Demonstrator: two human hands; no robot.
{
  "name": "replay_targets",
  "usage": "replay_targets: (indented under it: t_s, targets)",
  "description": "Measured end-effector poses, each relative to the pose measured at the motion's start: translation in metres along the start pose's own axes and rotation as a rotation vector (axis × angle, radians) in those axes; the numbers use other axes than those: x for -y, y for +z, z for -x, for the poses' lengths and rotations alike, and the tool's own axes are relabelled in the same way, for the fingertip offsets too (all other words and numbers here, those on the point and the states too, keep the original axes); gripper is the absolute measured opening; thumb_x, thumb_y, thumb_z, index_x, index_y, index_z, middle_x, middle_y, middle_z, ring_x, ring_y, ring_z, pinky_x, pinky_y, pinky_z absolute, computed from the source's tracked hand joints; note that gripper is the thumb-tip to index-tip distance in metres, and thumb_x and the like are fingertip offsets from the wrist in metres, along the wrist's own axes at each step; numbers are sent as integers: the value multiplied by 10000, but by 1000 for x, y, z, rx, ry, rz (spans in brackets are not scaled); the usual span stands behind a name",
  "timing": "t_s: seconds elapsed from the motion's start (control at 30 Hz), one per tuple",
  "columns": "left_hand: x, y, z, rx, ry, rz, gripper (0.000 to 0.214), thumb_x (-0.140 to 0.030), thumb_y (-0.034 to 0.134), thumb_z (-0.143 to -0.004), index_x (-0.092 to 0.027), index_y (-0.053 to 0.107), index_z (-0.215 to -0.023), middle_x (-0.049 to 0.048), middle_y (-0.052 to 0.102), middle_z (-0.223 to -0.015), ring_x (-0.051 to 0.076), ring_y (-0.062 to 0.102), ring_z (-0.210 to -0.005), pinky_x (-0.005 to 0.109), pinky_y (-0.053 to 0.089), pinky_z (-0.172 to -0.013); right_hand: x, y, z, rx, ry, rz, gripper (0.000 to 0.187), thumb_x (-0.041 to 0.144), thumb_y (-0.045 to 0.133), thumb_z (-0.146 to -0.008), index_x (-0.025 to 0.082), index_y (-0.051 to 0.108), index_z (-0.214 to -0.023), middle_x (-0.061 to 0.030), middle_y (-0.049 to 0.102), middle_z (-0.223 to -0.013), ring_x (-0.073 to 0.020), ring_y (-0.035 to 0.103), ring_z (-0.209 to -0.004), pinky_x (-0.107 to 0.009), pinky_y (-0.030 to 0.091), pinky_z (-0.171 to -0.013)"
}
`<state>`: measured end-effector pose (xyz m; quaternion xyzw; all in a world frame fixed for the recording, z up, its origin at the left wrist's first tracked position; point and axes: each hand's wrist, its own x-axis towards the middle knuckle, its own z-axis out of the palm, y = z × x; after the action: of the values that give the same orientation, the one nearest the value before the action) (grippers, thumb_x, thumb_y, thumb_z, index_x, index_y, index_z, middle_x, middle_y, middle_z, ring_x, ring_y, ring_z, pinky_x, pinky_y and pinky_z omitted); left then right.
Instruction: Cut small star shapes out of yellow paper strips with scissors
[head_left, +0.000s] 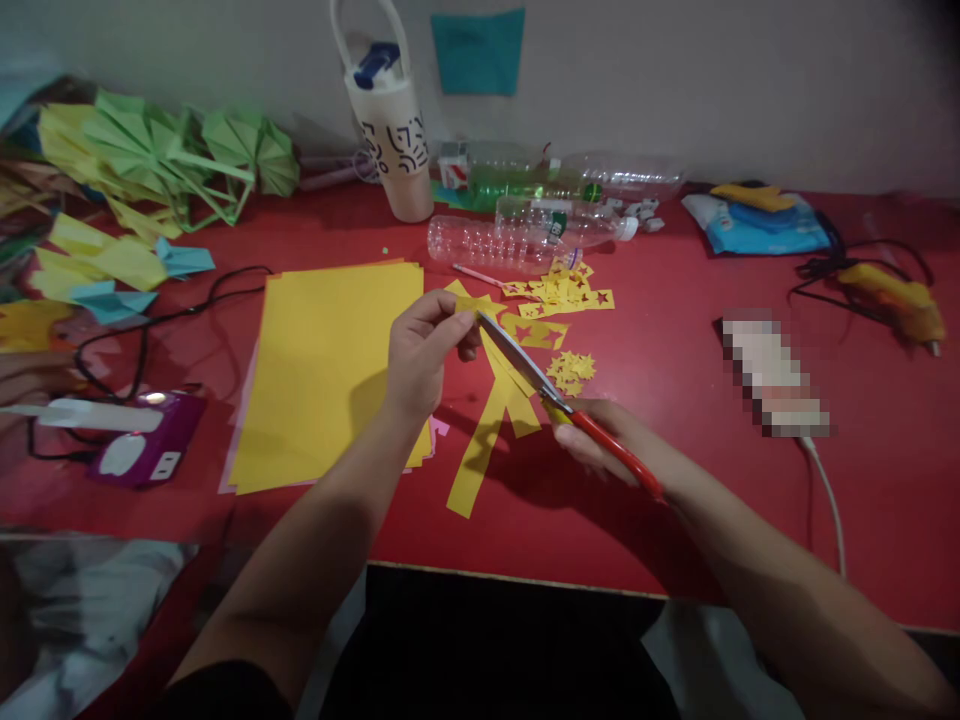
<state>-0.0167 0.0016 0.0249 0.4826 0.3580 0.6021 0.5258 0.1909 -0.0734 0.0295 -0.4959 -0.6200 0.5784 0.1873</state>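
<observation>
Red counter (660, 340), seen from its front edge. Your left hand (420, 355) pinches a yellow piece (466, 303) between thumb and fingers, above the counter's middle. Your right hand's (592, 455) fingers are closed round the handles of the scissors (551, 396); whether any pass through the loops, you cannot tell. The blades slant toward the back edge, their tip just beside your left thumb. Beneath, a loose strip (480, 465) reaches toward the front edge. Right of the blades lie stars (571, 371) in a heap; behind them, toward the back edge, star-holed scraps (562, 290). On your left, a paper stack (322, 370). Along the back edge, a tumbler (397, 150) and clear bottles (495, 243).
</observation>
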Motion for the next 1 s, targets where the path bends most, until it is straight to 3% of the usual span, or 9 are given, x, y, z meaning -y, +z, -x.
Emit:
replay_targets:
  t_s: [0.23, 0.67, 1.0]
  targets:
    - [-2, 1, 1, -7, -20, -14, 149, -256, 678, -683, -192, 563, -614, -53, 579, -501, 51, 511, -427, 174, 441, -419, 2, 0, 1, 12, -32, -11, 559, 737, 566, -781, 232, 377, -635, 77, 363, -517, -70, 368, -436, -236, 281, -412]
    - [-2, 0, -2, -11, -26, -46, 167, -278, 684, -669, -193, 549, -621, -49, 562, -498, 57, 514, -433, 175, 437, -410, -2, 1, 2, 12, 42, -112, 510, 659, 633, -790, 237, 388, -643, 100, 346, -471, -67, 349, -366, -228, 281, -366]
    - [-3, 0, -1, 3, -28, -47, 139, -246, 679, -641, -184, 561, -604, -50, 560, -477, 52, 520, -416, 157, 430, -386, -1, -2, 4, 12, -79, -15, 506, 659, 563, -853, 229, 393, -649, 68, 378, -520, -79, 361, -458, -245, 263, -430]
